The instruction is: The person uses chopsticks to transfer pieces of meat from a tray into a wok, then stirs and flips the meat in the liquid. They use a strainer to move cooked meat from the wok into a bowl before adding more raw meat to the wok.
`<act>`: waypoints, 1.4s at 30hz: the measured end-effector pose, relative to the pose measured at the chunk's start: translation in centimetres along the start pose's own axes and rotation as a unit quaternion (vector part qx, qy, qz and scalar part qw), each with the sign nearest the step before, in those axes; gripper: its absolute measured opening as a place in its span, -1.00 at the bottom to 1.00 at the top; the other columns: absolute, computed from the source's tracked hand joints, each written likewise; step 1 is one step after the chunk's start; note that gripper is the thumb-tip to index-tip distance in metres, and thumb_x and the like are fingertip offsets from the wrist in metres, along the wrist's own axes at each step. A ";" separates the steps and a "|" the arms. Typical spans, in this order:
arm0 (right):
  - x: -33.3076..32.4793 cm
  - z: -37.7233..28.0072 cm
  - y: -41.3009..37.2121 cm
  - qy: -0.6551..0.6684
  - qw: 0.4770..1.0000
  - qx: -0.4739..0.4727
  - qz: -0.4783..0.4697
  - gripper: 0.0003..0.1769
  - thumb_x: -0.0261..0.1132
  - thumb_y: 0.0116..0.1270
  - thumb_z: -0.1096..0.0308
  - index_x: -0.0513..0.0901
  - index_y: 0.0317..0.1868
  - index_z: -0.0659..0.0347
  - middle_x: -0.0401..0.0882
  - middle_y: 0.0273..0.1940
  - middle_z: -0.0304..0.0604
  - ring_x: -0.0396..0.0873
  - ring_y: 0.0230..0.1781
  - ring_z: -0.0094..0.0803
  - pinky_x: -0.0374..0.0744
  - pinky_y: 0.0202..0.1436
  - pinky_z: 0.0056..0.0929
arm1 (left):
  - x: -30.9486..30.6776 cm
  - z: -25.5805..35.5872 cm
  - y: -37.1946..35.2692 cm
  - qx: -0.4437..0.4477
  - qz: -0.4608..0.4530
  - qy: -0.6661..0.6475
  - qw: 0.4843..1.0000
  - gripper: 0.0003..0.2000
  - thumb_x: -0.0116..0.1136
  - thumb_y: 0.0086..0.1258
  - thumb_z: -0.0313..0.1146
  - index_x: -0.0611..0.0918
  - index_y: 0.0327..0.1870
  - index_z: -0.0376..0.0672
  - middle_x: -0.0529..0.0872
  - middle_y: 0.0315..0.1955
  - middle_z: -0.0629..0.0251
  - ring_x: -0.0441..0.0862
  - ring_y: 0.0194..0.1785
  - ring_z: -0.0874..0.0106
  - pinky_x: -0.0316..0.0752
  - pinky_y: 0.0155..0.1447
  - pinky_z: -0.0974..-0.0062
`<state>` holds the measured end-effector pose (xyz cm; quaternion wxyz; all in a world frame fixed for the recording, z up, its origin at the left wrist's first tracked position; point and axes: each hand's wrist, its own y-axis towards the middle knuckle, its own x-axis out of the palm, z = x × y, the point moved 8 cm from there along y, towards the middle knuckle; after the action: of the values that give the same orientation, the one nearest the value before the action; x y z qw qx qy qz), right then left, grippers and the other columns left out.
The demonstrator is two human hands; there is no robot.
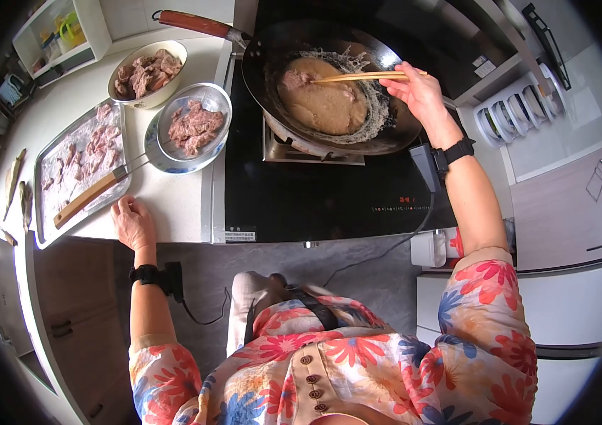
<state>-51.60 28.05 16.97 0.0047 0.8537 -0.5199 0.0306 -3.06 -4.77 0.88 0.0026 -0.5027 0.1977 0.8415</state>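
Note:
My right hand (414, 88) grips a pair of wooden chopsticks (357, 76) over a black wok (258, 67). Their tips touch a pinkish clump of meat (295, 79) in cloudy, bubbling brownish liquid (325, 110). On the counter's front edge rests my left hand (135, 223), fingers loosely bent and nothing visible in them. Just beside it lies a metal tray (49, 230) with scattered raw meat pieces (95, 149). A long-handled strainer (226, 106) holding raw meat (194, 129) sits on a bowl (152, 145), its wooden handle (92, 198) crossing the tray.
A bowl (120, 95) of browned meat (148, 73) stands behind the strainer. The wok's red-brown handle (191, 23) extends left above the counter. Under the wok is a black cooktop (301, 202). A white rack (517, 113) holds several items at right. Cables hang from both wrists.

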 end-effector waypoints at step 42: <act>0.4 -2.4 -0.4 -0.033 0.994 -0.096 0.034 -0.73 0.15 0.33 0.30 0.42 -0.22 0.40 0.58 -0.32 0.05 0.64 -0.49 -0.25 0.61 -0.49 -0.51 | 0.0 0.0 0.0 0.009 0.007 0.002 1.000 -0.89 -0.05 0.23 -0.33 0.54 -0.31 -0.05 0.51 -0.27 0.22 0.48 -0.14 0.17 0.40 -0.13 0.23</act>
<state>-51.16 27.99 19.37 0.0680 0.8317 -0.5490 -0.0473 -3.07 -4.82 0.84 0.0014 -0.5027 0.2088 0.8389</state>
